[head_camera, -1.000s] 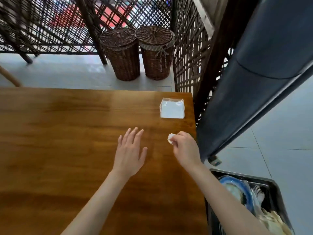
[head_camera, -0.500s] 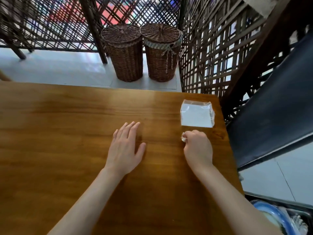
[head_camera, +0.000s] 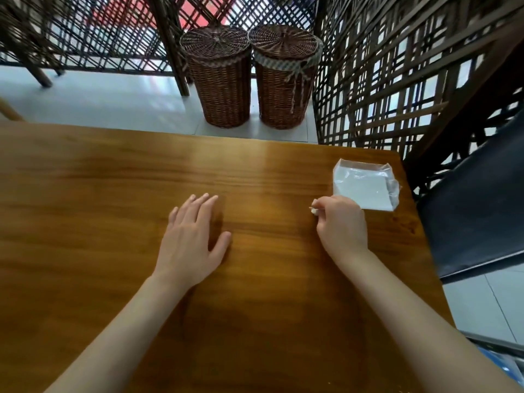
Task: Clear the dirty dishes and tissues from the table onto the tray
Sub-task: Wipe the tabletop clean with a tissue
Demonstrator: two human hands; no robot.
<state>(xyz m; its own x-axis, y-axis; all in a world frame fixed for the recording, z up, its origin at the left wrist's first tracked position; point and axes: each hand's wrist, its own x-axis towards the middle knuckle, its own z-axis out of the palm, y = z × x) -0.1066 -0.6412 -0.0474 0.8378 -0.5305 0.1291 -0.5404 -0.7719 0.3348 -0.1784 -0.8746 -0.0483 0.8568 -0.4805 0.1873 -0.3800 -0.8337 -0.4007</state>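
Note:
My right hand (head_camera: 341,225) is curled low over the wooden table (head_camera: 113,194) near its right edge, and it grips a small crumpled white tissue (head_camera: 314,211) that peeks out past the knuckles. Just beyond it lies a clear plastic pack of white napkins (head_camera: 365,187) at the table's far right corner. My left hand (head_camera: 192,236) rests flat on the tabletop at the middle, fingers straight and spread, holding nothing. Only a corner of the dark tray (head_camera: 493,343) shows at the bottom right, with a sliver of blue dish in it.
Two lidded wicker baskets (head_camera: 221,78) (head_camera: 285,78) stand on the floor beyond the table's far edge. A dark wooden lattice screen (head_camera: 382,80) runs behind and to the right. A dark padded seat (head_camera: 476,217) stands right of the table.
The view has swung left, so the tray has nearly left the frame. My right hand with the tissue has dropped from above the table to its surface, close to the napkin pack. My left hand stays flat.

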